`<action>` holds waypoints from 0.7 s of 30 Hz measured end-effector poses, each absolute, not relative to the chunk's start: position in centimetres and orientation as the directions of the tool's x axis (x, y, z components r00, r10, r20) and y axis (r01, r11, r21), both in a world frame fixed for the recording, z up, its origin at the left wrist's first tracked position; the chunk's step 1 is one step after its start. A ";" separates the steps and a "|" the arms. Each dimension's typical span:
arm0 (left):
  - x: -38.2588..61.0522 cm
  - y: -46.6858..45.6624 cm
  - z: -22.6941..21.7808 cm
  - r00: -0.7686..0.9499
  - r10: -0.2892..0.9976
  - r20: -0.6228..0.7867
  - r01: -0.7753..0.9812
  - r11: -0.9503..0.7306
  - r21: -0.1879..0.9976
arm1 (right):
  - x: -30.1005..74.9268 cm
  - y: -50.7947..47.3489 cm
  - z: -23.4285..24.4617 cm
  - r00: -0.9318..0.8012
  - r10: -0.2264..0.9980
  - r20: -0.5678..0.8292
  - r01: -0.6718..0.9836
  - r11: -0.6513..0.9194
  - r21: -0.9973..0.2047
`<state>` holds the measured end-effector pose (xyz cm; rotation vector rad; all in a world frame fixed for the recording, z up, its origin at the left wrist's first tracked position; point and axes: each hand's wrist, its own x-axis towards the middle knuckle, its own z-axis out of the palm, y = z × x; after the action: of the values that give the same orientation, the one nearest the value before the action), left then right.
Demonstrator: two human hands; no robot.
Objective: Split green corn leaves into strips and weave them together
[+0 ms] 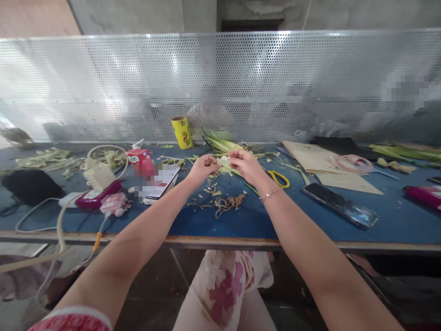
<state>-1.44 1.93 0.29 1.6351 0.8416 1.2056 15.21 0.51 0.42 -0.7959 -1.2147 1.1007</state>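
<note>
My left hand (204, 166) and my right hand (245, 164) are held close together above the blue table (275, 220). Both pinch a pale green leaf strip (225, 163) between their fingertips. A thin bracelet circles my right wrist. Under the hands lie leaf scraps and a small heap of brown rubber bands (228, 202). Yellow-handled scissors (279, 179) lie just right of my right hand. A bundle of green leaves (220, 144) rests behind the hands.
A yellow can (182, 132) stands by the perforated metal screen (220, 82). Left: a red carton (140, 160), a phone (159, 184), pink devices, cables, a black pouch (29, 185). Right: a dark phone (340, 204), cardboard (320, 161), pink tape ring (349, 162).
</note>
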 end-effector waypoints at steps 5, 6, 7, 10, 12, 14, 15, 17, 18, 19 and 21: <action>-1.4 1.9 0.2 0.358 0.851 0.384 0.148 -0.458 0.876 | 14.9 0.0 0.5 -0.134 0.896 0.424 -0.171 0.401 -0.900; -1.3 2.0 0.2 0.371 0.838 0.399 0.153 -0.479 0.864 | 14.8 -0.1 0.4 -0.165 0.882 0.441 -0.165 0.416 -0.894; -1.2 2.0 0.1 0.381 0.823 0.421 0.154 -0.505 0.849 | 14.7 -0.2 0.4 -0.194 0.869 0.456 -0.163 0.430 -0.888; -1.2 2.1 -0.3 0.405 0.782 0.474 0.183 -0.577 0.796 | 14.5 -0.3 0.3 -0.262 0.834 0.485 -0.166 0.456 -0.874; -1.2 2.2 -0.5 0.415 0.781 0.467 0.235 -0.587 0.774 | 14.6 -0.1 0.2 -0.270 0.817 0.509 -0.173 0.479 -0.861; -1.3 2.2 -0.5 0.418 0.793 0.444 0.283 -0.578 0.765 | 14.8 0.2 0.1 -0.222 0.822 0.524 -0.146 0.503 -0.852; -1.3 2.2 -0.5 0.417 0.798 0.436 0.297 -0.572 0.764 | 14.9 0.4 0.1 -0.177 0.839 0.515 -0.106 0.504 -0.857; -1.3 2.1 -0.4 0.416 0.802 0.428 0.300 -0.565 0.769 | 15.1 0.8 0.0 -0.079 0.880 0.468 0.021 0.471 -0.882; -1.3 2.0 -0.3 0.418 0.801 0.428 0.293 -0.565 0.772 | 15.2 0.9 -0.1 -0.046 0.897 0.441 0.087 0.443 -0.892; -1.2 1.9 -0.3 0.423 0.797 0.431 0.282 -0.568 0.773 | 15.2 1.0 -0.2 -0.033 0.910 0.414 0.139 0.414 -0.899; -1.2 1.9 -0.3 0.435 0.783 0.444 0.257 -0.581 0.773 | 15.1 0.9 -0.2 -0.061 0.927 0.371 0.183 0.376 -0.908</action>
<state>-1.18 1.85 -0.26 2.0689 0.8717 1.0948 15.07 0.88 -0.25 -1.0380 -1.5240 0.8374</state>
